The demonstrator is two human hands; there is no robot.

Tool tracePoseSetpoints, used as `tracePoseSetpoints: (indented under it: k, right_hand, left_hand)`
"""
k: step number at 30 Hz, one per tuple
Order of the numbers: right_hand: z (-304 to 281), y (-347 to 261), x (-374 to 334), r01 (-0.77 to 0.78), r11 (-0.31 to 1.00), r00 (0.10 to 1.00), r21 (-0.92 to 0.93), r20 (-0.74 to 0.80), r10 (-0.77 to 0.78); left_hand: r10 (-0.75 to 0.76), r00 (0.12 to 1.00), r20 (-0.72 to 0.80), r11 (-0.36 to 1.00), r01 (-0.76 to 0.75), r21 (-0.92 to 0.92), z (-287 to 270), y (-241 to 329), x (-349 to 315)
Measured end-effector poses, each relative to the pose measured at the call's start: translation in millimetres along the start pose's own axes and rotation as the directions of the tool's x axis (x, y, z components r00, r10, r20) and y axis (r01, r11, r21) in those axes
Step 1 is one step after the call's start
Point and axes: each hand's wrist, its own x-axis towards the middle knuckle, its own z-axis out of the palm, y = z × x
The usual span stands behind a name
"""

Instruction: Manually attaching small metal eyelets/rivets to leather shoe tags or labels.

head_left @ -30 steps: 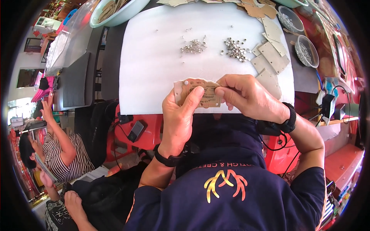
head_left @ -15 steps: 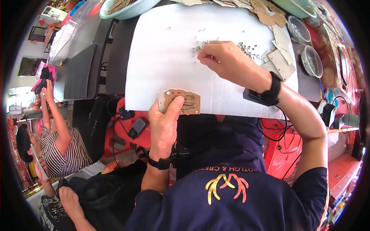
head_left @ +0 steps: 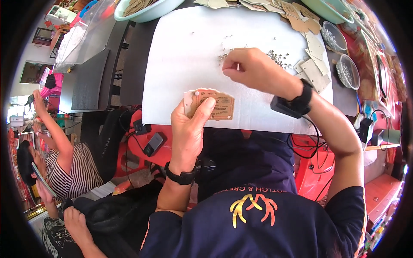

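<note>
Between the thumb and fingers of my left hand [head_left: 191,124] is a brown printed card [head_left: 221,105] with a wavy top edge and small round fasteners near its corners. It is held just above the near edge of a white foam sheet [head_left: 172,56]. My right hand [head_left: 254,71] hovers over the sheet's middle, thumb and fingertips pinched together; whatever they hold is too small or hidden to make out. Beside and behind it lies a scattered pile of small silvery metal pieces [head_left: 279,59].
Grey-beige cards [head_left: 316,73] lie to the right of the pile. Two clear tubs [head_left: 347,71] of small shiny pieces stand at the right edge. Pale green basins [head_left: 148,15] and stacked cards [head_left: 301,19] line the back. Other people sit at the left, one in a striped shirt [head_left: 77,170].
My left hand has brought the card up and to the right, further over the sheet. My right hand, still pinched, has shifted slightly right and lower, away from the loose pieces.
</note>
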Motion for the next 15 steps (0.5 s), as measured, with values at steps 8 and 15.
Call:
tracePoseSetpoints:
  k: [8,15]
  right_hand:
    - [-56.8,-27.0,-30.3,-0.558,0.536,0.827,0.633,0.473,0.304]
    - [-63.3,-13.2,-53.2,-0.594,0.335,0.804,0.732,0.546,0.234]
  left_hand:
    - [-0.014,0.984,0.178,1.0,0.016,-0.006,34.7,13.4,7.2]
    - [0.004,0.959,0.284,1.0,-0.011,0.024,52.6,10.5,9.8]
